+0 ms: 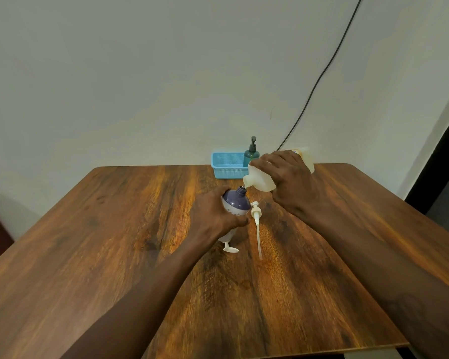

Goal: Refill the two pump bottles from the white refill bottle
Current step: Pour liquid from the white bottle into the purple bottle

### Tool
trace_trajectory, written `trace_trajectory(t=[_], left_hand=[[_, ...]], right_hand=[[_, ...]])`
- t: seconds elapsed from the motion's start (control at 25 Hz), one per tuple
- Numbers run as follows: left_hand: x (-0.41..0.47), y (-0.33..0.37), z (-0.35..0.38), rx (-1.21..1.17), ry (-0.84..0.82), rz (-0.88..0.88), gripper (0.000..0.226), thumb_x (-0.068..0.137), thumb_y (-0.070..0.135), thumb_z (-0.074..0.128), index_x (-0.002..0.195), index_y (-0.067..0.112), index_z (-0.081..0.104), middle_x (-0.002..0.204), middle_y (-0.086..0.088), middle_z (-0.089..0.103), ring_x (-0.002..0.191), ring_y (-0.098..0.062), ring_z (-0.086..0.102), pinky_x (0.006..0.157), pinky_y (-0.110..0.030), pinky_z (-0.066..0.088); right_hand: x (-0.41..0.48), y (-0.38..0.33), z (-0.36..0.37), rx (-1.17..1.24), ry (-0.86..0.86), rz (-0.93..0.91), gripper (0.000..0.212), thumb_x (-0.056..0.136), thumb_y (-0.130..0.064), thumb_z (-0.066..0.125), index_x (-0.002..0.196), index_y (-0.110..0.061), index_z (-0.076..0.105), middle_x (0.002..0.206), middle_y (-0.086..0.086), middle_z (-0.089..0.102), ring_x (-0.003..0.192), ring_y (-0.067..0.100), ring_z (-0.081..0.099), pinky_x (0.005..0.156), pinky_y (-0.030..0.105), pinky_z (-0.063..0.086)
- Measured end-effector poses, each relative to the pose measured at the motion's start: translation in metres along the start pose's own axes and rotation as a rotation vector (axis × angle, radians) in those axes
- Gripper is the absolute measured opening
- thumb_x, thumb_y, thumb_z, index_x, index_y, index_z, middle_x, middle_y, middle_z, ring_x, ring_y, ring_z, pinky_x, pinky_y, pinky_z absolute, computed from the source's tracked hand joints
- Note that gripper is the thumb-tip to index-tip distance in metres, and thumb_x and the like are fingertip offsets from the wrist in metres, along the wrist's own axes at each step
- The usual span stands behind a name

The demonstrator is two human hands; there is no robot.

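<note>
Wooden worktop (109,229), carrying: one purple pump bottle (236,203), neck open, clasped round its body by the left grip (213,216); one white refill bottle (261,178), tilted spout-down in the right grip (289,177), mouth at the purple bottle's neck; one loose white pump head with dip tube (256,218), lying flat just right of the purple bottle; one small white piece (230,248) by its base. Far edge: blue perforated basket (226,168), teal pump bottle (252,152) upright at its right end, pump fitted. Wall behind: black cable (322,73).
</note>
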State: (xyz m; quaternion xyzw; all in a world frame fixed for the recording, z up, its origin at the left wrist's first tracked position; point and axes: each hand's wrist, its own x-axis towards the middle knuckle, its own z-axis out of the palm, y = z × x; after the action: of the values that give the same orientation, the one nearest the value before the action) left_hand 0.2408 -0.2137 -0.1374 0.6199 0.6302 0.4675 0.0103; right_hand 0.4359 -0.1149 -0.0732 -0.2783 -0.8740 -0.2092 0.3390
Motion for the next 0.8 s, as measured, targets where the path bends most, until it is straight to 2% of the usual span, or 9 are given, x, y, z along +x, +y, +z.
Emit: trace_trajectory(t=[0.28, 0.6, 0.8], left_hand=[[0.0000, -0.0002, -0.0009, -0.002, -0.006, -0.006, 0.078, 0.052, 0.074, 0.072, 0.115, 0.029, 0.068, 0.098, 0.014, 0.068, 0.084, -0.006, 0.063, 0.074, -0.033, 0.059], [-0.0005, 0.0013, -0.0027, -0.004, -0.003, 0.008, 0.076, 0.052, 0.075, 0.071, 0.112, 0.029, 0.069, 0.094, 0.017, 0.065, 0.082, -0.006, 0.062, 0.072, -0.030, 0.057], [-0.0012, 0.0006, -0.0019, -0.006, -0.003, 0.013, 0.078, 0.053, 0.075, 0.071, 0.115, 0.028, 0.068, 0.097, 0.016, 0.065, 0.083, -0.004, 0.061, 0.072, -0.021, 0.052]], right_hand=[[0.0028, 0.0007, 0.0007, -0.005, -0.006, -0.001, 0.075, 0.062, -0.001, 0.087, 0.131, -0.017, 0.062, 0.124, 0.012, 0.067, 0.114, 0.036, 0.059, 0.100, 0.053, 0.046], [0.0039, -0.0001, -0.0030, -0.010, -0.007, -0.007, 0.075, 0.063, -0.003, 0.088, 0.132, -0.017, 0.062, 0.125, 0.011, 0.066, 0.115, 0.035, 0.059, 0.102, 0.053, 0.044], [0.0030, -0.0005, -0.0037, -0.003, -0.005, -0.019, 0.075, 0.064, -0.001, 0.088, 0.132, -0.016, 0.062, 0.125, 0.012, 0.066, 0.116, 0.035, 0.059, 0.102, 0.053, 0.043]])
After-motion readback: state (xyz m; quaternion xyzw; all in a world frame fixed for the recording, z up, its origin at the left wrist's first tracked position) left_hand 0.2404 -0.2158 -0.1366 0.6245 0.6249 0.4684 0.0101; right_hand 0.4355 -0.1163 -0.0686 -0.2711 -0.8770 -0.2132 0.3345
